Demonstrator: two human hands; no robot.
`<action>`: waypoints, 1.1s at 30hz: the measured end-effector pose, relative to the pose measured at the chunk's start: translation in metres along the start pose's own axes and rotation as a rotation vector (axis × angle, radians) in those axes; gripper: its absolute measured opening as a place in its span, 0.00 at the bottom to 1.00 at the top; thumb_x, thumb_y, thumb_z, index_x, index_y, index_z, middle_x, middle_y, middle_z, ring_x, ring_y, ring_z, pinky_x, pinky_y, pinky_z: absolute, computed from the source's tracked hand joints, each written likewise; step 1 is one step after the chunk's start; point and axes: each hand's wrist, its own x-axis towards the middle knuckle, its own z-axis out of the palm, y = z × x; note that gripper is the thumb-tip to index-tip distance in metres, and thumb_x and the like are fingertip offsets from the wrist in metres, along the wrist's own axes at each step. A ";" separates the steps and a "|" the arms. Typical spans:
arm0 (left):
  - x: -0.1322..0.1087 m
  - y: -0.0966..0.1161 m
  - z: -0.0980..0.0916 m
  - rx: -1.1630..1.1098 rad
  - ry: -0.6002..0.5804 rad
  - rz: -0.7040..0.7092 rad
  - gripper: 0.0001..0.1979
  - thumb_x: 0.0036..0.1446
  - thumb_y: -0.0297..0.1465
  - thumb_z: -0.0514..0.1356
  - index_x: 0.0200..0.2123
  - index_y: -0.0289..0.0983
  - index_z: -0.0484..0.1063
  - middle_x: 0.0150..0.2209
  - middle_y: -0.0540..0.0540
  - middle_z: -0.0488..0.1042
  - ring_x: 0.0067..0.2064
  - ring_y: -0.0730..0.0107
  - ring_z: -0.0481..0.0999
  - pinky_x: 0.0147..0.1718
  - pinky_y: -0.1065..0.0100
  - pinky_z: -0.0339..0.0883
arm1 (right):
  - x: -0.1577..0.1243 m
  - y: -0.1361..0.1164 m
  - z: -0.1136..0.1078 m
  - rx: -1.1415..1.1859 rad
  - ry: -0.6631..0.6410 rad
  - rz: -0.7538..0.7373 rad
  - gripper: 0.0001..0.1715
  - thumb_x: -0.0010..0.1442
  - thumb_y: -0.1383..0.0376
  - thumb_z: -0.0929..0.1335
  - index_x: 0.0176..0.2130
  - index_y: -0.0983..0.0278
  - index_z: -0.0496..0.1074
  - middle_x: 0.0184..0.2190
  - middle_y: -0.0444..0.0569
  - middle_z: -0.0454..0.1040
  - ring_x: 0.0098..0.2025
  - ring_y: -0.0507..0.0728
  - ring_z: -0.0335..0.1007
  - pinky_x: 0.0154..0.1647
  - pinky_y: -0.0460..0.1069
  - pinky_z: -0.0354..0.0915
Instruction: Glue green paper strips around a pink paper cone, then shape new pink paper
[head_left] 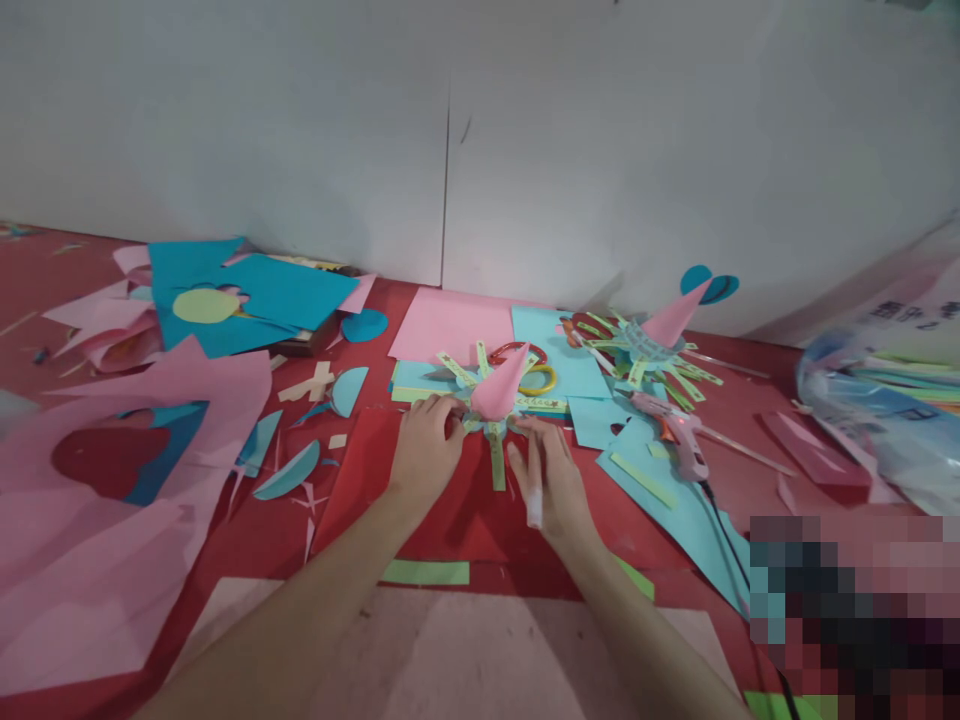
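A paper craft with a pink cone [496,390] and green patterned strips fanning out around its base stands before me on a red sheet [367,480]. At the base's left side, my left hand [429,440] has its fingers curled and closed on the edge. My right hand [553,478] grips the right side of the base with bent fingers; the exact fingertip contact is hard to make out. Something whitish [534,508] shows along one of its fingers. One green strip [498,460] points toward me between the hands. Behind the cone lie scissors with red and yellow handles [541,380].
A similar craft with a pink cone [676,312] and blue discs stands at right rear. Near it lies a pink glue gun [686,445] with a black cord. Pink paper [202,590], blue sheets [195,265] and scraps cover the left. Plastic packaging [892,400] is far right.
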 end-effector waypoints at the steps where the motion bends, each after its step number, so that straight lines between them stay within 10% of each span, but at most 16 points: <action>1: 0.000 0.000 0.000 -0.004 0.004 0.005 0.08 0.51 0.22 0.52 0.33 0.38 0.68 0.34 0.48 0.72 0.39 0.65 0.69 0.41 0.61 0.62 | 0.000 0.002 -0.001 -0.053 -0.009 -0.038 0.09 0.55 0.61 0.63 0.38 0.57 0.66 0.36 0.47 0.71 0.43 0.55 0.68 0.49 0.53 0.62; 12: -0.001 0.002 0.000 -0.113 -0.069 0.167 0.13 0.51 0.19 0.52 0.30 0.38 0.73 0.34 0.48 0.71 0.39 0.69 0.69 0.41 0.65 0.64 | 0.001 -0.012 -0.006 -0.233 0.016 -0.143 0.15 0.61 0.60 0.59 0.46 0.61 0.65 0.44 0.52 0.71 0.47 0.57 0.67 0.49 0.54 0.61; 22: -0.002 0.001 0.003 -0.114 -0.177 0.197 0.15 0.51 0.19 0.50 0.30 0.38 0.74 0.33 0.48 0.72 0.39 0.68 0.69 0.42 0.64 0.64 | 0.005 -0.017 -0.014 -0.024 -0.018 0.201 0.16 0.58 0.53 0.61 0.30 0.63 0.66 0.12 0.37 0.61 0.14 0.49 0.56 0.17 0.45 0.54; 33: -0.001 0.000 0.003 -0.110 -0.208 0.156 0.16 0.52 0.20 0.49 0.30 0.39 0.75 0.34 0.48 0.72 0.40 0.68 0.69 0.42 0.64 0.64 | 0.006 -0.012 -0.011 -0.066 -0.084 0.111 0.18 0.55 0.56 0.65 0.20 0.62 0.60 0.15 0.39 0.61 0.17 0.49 0.60 0.22 0.45 0.58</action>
